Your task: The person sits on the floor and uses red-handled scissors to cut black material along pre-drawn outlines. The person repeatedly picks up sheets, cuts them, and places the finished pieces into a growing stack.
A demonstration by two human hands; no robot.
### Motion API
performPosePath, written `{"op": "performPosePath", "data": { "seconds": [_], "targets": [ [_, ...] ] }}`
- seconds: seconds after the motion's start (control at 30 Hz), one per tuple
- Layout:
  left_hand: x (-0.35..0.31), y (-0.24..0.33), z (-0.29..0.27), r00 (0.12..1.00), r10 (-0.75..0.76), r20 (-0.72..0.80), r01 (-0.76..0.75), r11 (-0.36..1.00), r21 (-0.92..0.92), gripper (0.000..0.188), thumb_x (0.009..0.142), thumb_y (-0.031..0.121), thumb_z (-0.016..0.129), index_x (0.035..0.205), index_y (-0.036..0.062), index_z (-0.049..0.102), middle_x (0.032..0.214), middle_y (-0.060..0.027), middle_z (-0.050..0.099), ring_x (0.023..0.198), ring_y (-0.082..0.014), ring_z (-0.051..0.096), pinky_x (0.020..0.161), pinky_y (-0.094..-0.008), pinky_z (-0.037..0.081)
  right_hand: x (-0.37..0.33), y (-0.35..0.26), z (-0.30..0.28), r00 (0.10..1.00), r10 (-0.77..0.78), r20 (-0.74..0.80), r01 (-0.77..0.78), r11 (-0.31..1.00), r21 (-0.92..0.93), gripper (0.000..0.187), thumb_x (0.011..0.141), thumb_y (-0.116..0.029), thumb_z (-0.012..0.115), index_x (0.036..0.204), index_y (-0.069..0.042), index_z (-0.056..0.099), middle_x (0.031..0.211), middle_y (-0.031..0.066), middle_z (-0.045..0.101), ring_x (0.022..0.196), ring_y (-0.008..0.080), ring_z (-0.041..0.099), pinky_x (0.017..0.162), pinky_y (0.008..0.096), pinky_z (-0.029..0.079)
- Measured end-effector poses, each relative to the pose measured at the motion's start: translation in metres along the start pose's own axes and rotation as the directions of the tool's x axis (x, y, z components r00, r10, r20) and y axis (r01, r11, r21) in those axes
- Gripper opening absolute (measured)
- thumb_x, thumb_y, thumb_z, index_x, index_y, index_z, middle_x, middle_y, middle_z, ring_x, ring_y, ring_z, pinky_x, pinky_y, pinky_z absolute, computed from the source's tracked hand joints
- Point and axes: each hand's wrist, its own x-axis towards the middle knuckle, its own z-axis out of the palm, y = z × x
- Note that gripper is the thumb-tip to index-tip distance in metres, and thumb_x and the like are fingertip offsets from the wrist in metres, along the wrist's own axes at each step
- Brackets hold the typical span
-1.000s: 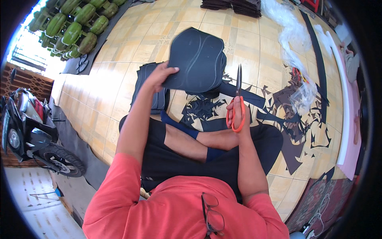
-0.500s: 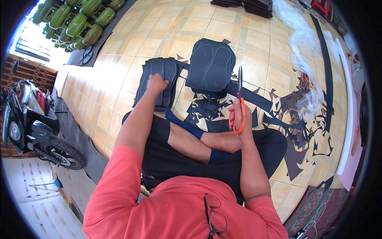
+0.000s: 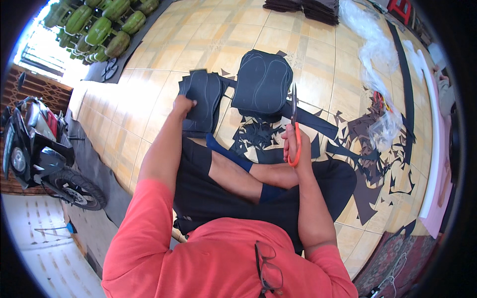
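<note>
My left hand [image 3: 184, 105] is closed on the left edge of a black sheet [image 3: 204, 89] with pale curved outlines drawn on it. That sheet lies on top of a stack of similar dark pieces, left of centre on the floor. In my right hand [image 3: 299, 144] are scissors with orange handles [image 3: 297, 134], their narrow blades [image 3: 294, 99] pointing away from me and nearly together. Between the hands stands a second stack of rounded black cut pieces [image 3: 261, 82], also marked with pale curves. Dark offcuts [image 3: 258, 134] lie heaped just in front of my crossed legs.
More dark scraps [image 3: 367, 129] spread over the tiled floor at the right, beside crumpled clear plastic [image 3: 375, 59]. A brown stack [image 3: 310, 11] sits at the far edge. Green gas cylinders [image 3: 99, 30] stand at far left, and a motorcycle [image 3: 44, 154] at left.
My left hand has moved from the middle of the left stack toward its left edge, nearer me, and now grips the top sheet there. The scissors have shifted slightly left.
</note>
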Motion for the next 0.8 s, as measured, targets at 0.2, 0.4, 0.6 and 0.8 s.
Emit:
{"op": "performPosePath", "data": {
  "seconds": [0.2, 0.4, 0.6, 0.8],
  "targets": [
    [-0.121, 0.109, 0.013, 0.908, 0.355, -0.223, -0.361, 0.393, -0.846, 0.038, 0.085, -0.002, 0.067, 0.121, -0.0033, 0.053, 0.103, -0.0151, 0.067, 0.093, -0.0223, 0.067, 0.083, -0.0348, 0.057, -0.001, 0.018, 0.005, 0.986, -0.161, -0.033, 0.155, 0.978, -0.137, 0.043, 0.095, -0.042, 0.06, 0.081, -0.001, 0.059, 0.055, 0.0064, 0.048, 0.048, 0.0147, 0.046, 0.047, 0.0307, 0.041],
    [-0.215, 0.138, 0.052, 0.862, 0.439, -0.255, -0.359, 0.174, -0.917, 0.038, 0.087, -0.001, 0.066, 0.122, -0.0027, 0.052, 0.112, -0.0142, 0.064, 0.098, -0.0234, 0.066, 0.086, -0.0362, 0.056, -0.025, 0.013, 0.024, 0.943, -0.332, 0.013, 0.327, 0.923, -0.201, 0.033, 0.095, -0.031, 0.062, 0.084, -0.001, 0.056, 0.064, 0.0144, 0.056, 0.058, 0.024, 0.051, 0.057, 0.0367, 0.044],
    [-0.254, 0.146, 0.079, 0.865, 0.399, -0.304, -0.368, 0.092, -0.925, 0.04, 0.086, -0.007, 0.064, 0.123, 0.0013, 0.052, 0.118, -0.0112, 0.062, 0.105, -0.0212, 0.063, 0.091, -0.0346, 0.053, -0.038, 0.0, 0.023, 0.897, -0.431, 0.1, 0.442, 0.873, -0.204, 0.03, 0.096, -0.028, 0.057, 0.09, 0.001, 0.056, 0.077, 0.0209, 0.063, 0.071, 0.0348, 0.063, 0.064, 0.0402, 0.049],
    [-0.261, 0.144, 0.085, 0.85, 0.44, -0.288, -0.369, 0.109, -0.923, 0.039, 0.087, -0.008, 0.064, 0.122, 0.0009, 0.053, 0.118, -0.0106, 0.062, 0.106, -0.02, 0.062, 0.093, -0.0322, 0.051, -0.04, -0.007, 0.02, 0.856, -0.507, 0.103, 0.517, 0.826, -0.226, 0.03, 0.094, -0.027, 0.059, 0.092, 0.003, 0.055, 0.079, 0.0213, 0.062, 0.07, 0.0355, 0.063, 0.063, 0.0406, 0.048]
  ]
}}
